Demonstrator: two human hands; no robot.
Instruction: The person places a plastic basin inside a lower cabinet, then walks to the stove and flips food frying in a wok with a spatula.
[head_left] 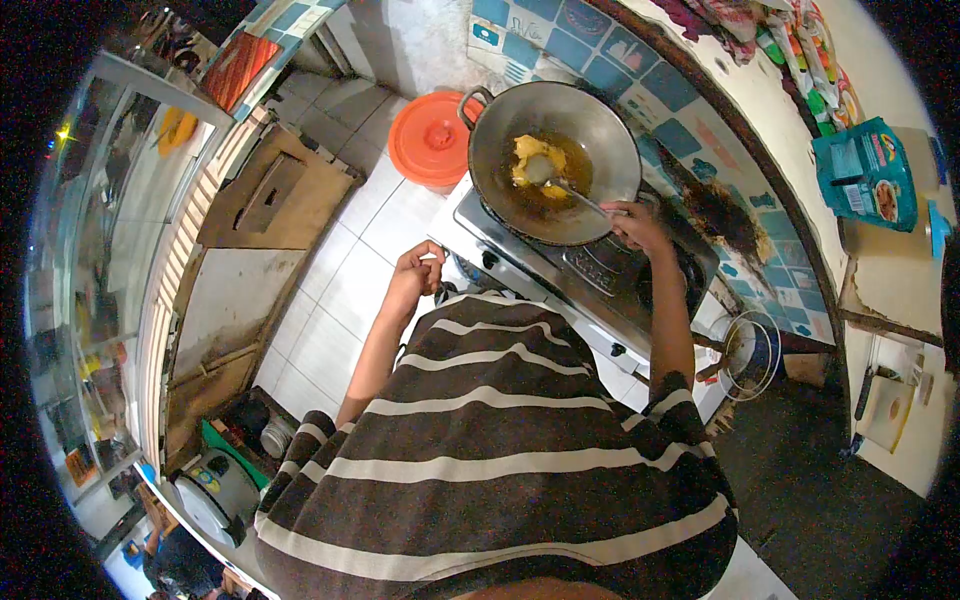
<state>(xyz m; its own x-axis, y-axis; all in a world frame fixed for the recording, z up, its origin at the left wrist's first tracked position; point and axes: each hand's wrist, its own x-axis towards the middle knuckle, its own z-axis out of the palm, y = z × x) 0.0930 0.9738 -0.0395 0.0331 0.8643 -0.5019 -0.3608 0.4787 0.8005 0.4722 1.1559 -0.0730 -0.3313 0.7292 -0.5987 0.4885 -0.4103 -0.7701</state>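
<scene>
My right hand (636, 228) grips the handle of a metal ladle (577, 191), whose round head rests among yellow-orange food (548, 156) in the wok. The food lies in a shallow pool of oil (573, 203) at the bottom. The large wok (610, 130) sits on the left burner of a two-burner gas stove (590, 270). Beside the stove's front left corner hangs my left hand (420, 268), its fingers curled in with nothing visible in them. It is close to a control knob (489, 260), apart from it.
An orange lidded bucket (430, 140) stands on the tiled floor left of the wok. A wooden cabinet (270, 205) and a glass case (100, 250) line the left side. A teal packet (865, 175) is at the upper right. A rice cooker (215, 495) sits at the lower left.
</scene>
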